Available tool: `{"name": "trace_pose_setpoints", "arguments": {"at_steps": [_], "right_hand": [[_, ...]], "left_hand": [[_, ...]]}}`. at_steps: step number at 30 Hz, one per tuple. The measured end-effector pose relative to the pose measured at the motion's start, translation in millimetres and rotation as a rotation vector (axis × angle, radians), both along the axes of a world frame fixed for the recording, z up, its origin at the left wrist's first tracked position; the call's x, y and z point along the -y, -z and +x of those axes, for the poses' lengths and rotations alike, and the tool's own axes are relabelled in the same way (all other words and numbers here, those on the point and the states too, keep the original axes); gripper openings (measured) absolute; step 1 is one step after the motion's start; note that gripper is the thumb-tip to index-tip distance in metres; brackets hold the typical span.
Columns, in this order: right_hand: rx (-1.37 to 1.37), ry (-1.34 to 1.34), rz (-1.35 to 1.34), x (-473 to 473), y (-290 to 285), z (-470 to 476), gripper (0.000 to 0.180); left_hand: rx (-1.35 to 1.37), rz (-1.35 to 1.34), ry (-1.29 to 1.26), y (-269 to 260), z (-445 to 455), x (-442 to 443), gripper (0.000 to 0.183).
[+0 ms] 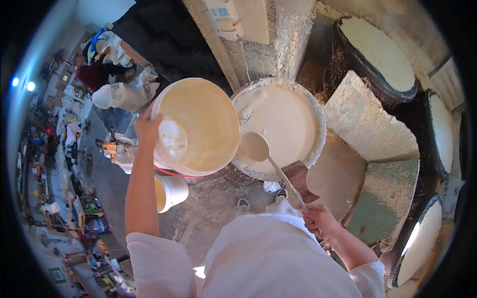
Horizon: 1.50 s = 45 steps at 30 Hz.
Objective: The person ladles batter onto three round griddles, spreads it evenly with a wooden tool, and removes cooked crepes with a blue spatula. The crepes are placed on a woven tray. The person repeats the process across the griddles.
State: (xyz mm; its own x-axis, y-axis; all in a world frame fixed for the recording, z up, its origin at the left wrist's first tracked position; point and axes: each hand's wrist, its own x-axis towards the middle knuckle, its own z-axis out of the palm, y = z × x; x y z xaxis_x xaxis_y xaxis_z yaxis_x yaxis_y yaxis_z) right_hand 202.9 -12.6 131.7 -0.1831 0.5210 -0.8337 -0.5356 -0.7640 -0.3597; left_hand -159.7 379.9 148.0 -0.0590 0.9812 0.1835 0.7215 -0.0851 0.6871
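My left hand grips the rim of a large white plastic bucket, tilted so that its mouth faces me; its inside is coated cream and holds no visible pool of liquid. In my right hand is the long handle of a ladle. The ladle's bowl is over the near left part of a round, crusted tub of thick cream-coloured liquid. A coated roller-like piece lies at the tub's left side. Against the tub's near edge rests a curved brown piece.
A smaller white bucket lies below the large one. Dark vats of pale material line the right, beside crusted boards. An orange power tool, sacks and clutter fill the left, where another person bends.
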Motion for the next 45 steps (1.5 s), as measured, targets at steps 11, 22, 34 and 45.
{"name": "trace_pose_setpoints", "arguments": {"at_steps": [11,22,34,45], "right_hand": [[0.116,0.258,0.193,-14.9,80.8,-114.9,0.026],[0.805,-0.027,0.283,-19.3,145.2,-214.8,0.067],[1.037,0.021,-0.235,76.8,139.6,-183.2,0.054],[1.468,0.121,-0.737,215.6,165.8,-148.5,0.052]], "left_hand": [[0.795,-0.346,-0.392,200.5,-258.5,190.1,0.061],[0.513,-0.744,-1.076,345.2,-257.7,279.2,0.067],[0.808,-1.241,-1.089,394.6,-296.7,327.4,0.049],[-0.144,-0.541,-0.104,336.8,-190.4,149.5,0.02]]}}
